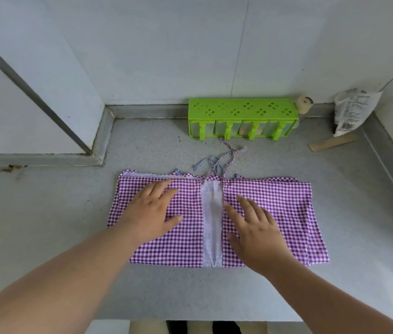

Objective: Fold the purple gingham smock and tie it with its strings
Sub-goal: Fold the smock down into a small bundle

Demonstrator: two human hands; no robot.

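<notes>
The purple gingham smock (284,208) lies flat on the grey counter (46,213), its two sides folded in toward a pale strip down the middle. Its thin strings (229,155) trail loose and crossed beyond the far edge. My left hand (152,210) rests flat on the left flap with straight fingers. My right hand (255,227) presses flat on the right flap beside the pale strip. Neither hand holds anything.
A green plastic seasoning rack (241,116) stands against the back wall just beyond the strings. To its right are a small beige jar (304,104), a crumpled white packet (352,109) and a strip of cardboard (333,143). A wall corner juts in at the left.
</notes>
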